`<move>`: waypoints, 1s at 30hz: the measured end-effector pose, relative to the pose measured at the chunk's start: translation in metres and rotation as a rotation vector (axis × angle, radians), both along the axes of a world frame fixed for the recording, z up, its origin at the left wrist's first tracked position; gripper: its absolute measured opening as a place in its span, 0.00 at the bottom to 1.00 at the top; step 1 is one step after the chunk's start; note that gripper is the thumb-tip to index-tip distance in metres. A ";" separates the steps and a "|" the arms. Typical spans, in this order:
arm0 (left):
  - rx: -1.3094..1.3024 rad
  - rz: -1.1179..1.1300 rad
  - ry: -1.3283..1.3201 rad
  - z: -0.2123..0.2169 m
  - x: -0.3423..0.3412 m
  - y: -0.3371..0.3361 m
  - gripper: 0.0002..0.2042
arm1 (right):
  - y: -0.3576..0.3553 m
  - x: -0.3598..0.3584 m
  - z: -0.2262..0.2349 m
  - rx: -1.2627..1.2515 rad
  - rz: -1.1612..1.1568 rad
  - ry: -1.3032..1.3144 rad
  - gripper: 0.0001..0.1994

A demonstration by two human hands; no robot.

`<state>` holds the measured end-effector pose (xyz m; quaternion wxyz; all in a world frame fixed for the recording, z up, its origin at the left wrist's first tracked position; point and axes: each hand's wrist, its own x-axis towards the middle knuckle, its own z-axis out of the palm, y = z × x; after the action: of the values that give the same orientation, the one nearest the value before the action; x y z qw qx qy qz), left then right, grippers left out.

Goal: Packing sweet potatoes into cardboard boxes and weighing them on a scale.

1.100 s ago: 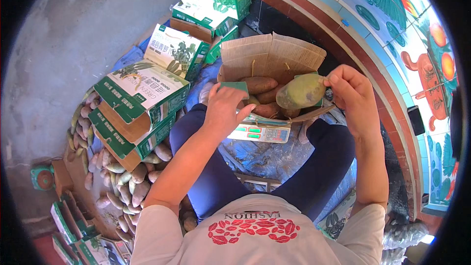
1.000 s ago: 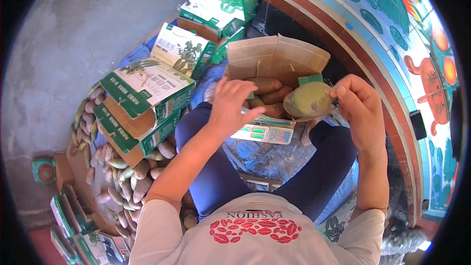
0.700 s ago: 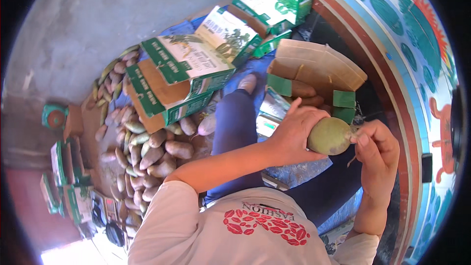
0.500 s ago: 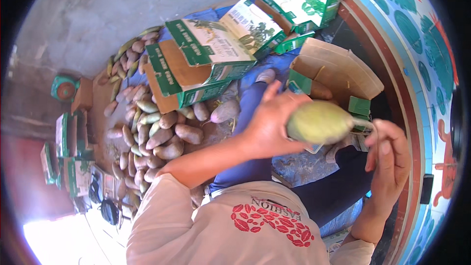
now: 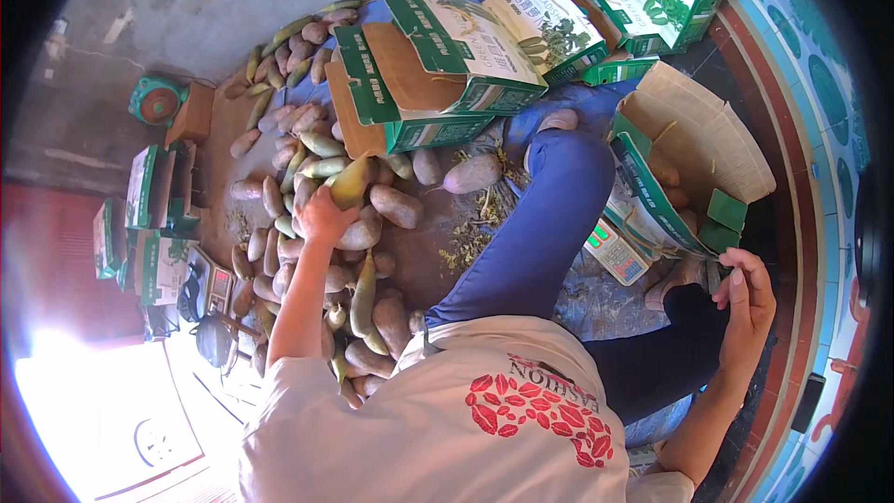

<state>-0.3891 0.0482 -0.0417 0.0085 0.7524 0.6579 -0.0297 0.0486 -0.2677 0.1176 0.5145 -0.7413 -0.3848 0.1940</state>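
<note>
A green radish (image 5: 351, 183) is in my left hand (image 5: 324, 217), whose fingers are wrapped round its lower end. That hand is over the radish pile (image 5: 321, 144) on the floor at the left. My right hand (image 5: 750, 293) is on the other side, over my dark trouser leg and close to the near corner of an open carton (image 5: 684, 130). Its fingers are loosely bent with their tips apart, and I see nothing in them. Reddish-brown radishes (image 5: 663, 172) lie inside that carton.
A scale (image 5: 616, 251) with a lit green display stands between my legs. Green-and-white cartons (image 5: 442, 84) stand along the back. Another scale (image 5: 219, 287) and more cartons (image 5: 149, 188) are at the left. Wilted leaves (image 5: 470, 247) lie beside the pile. A tiled wall (image 5: 833, 130) rises at the right.
My left hand has swung from in front of me to the radish pile at the left, carrying the green radish. My right hand has come off the radish's thin end and stays at the right.
</note>
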 end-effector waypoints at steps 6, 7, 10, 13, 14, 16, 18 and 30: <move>-0.178 0.272 0.200 -0.050 -0.079 -0.014 0.29 | -0.001 -0.003 -0.008 -0.069 -0.026 -0.001 0.09; -0.155 0.211 0.259 -0.059 -0.091 -0.017 0.28 | 0.001 -0.005 -0.008 -0.071 -0.032 0.002 0.09; -0.256 0.200 0.310 -0.101 -0.125 -0.009 0.32 | 0.004 -0.009 -0.009 -0.068 -0.075 0.025 0.09; -0.488 0.201 0.364 -0.111 -0.111 -0.009 0.41 | 0.009 -0.016 -0.006 -0.060 -0.065 0.030 0.09; -0.533 0.280 0.346 -0.109 -0.100 -0.010 0.40 | 0.011 -0.019 -0.005 -0.062 -0.099 0.017 0.09; -0.430 0.273 0.250 -0.120 -0.100 -0.012 0.39 | 0.012 -0.023 0.000 -0.074 -0.086 0.031 0.09; -0.384 0.269 0.243 -0.129 -0.097 -0.005 0.38 | 0.011 -0.024 0.003 -0.052 -0.125 0.038 0.09; 0.179 -0.372 -0.244 -0.091 0.013 0.045 0.18 | 0.006 0.027 0.010 -0.007 -0.293 0.048 0.09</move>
<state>-0.3758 0.0932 -0.1326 0.0154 0.8564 0.5021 0.1189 0.0756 -0.2617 0.1272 0.5440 -0.7864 -0.2593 0.1359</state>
